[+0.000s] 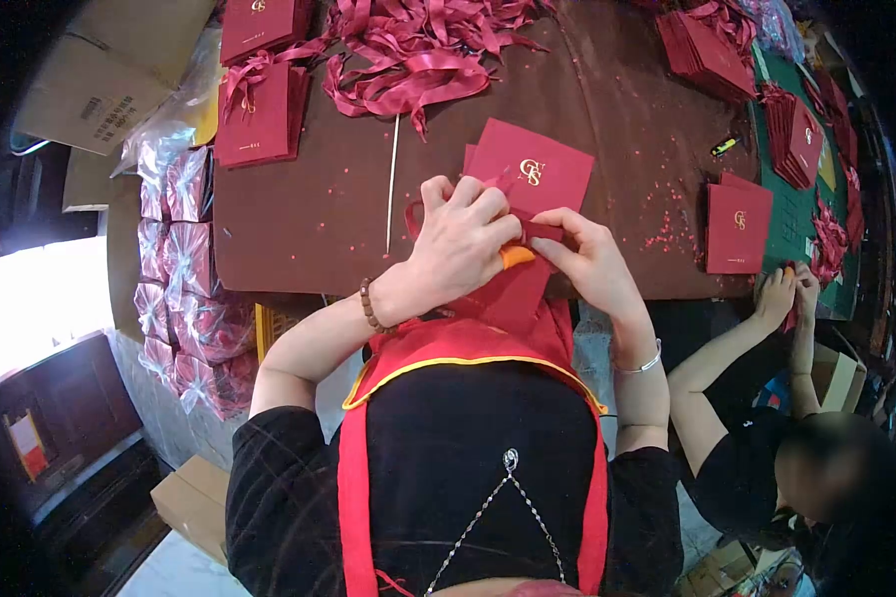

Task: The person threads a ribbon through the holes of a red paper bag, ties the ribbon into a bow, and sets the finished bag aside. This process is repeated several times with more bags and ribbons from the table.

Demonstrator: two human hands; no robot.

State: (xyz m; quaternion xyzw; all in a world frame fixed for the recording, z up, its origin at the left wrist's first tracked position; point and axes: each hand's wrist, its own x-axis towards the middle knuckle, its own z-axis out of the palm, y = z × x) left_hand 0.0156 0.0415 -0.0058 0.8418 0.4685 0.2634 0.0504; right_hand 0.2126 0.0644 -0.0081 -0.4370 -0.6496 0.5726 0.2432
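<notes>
Red folded cards or flat bags lie under my hands at the table's front edge; the upper one [558,164] bears gold letters. Another red piece [498,300] hangs below the hands over the edge. My left hand [460,239], with beads at its wrist, is closed, fingers curled around a red ribbon [542,231]. Its loop shows left of the knuckles. My right hand [595,261] pinches the same ribbon between thumb and forefinger. An orange finger cover [516,258] shows between the hands. The fingers partly hide the ribbon.
A heap of red ribbons [408,85] covers the far table. Red stacks stand at left [259,124] and right [705,55]. A thin pale stick [392,184] lies left of my hands. A yellow cutter [726,146] lies at right. A co-worker's hands [788,294] work at the right edge.
</notes>
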